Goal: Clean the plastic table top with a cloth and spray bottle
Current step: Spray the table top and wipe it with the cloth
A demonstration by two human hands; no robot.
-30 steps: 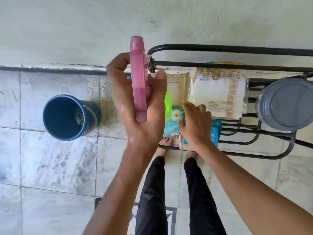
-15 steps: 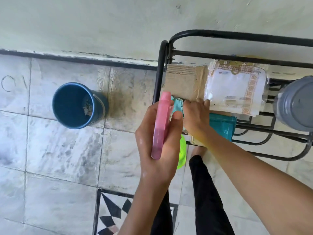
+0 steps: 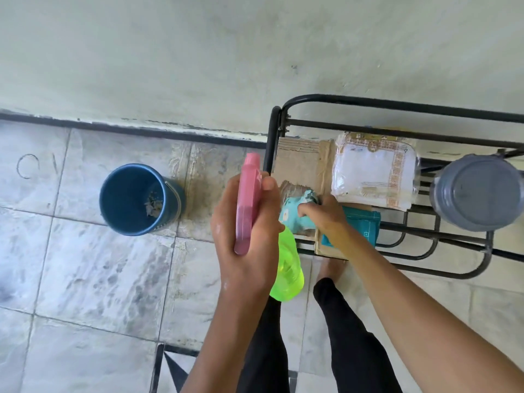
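Note:
My left hand [image 3: 246, 248] grips a spray bottle with a pink head [image 3: 247, 202] and a bright green body [image 3: 287, 268], held above the tiled floor beside the black metal rack [image 3: 273, 137]. My right hand [image 3: 326, 214] reaches onto the rack's shelf and pinches a light teal cloth with a flower print [image 3: 295, 211], lifted and bunched at its near left corner. The plastic table top is not in view.
On the rack lie a cardboard sheet [image 3: 300, 163], a wrapped white packet [image 3: 374, 171], a folded teal fabric [image 3: 363, 225] and a grey lidded container [image 3: 479, 191]. A blue bucket [image 3: 133, 199] stands on the floor to the left. The wall runs behind.
My right hand has closed on the teal cloth and pulled it up off the shelf. The view shifted, and my left hand keeps holding the spray bottle, lower than a second ago.

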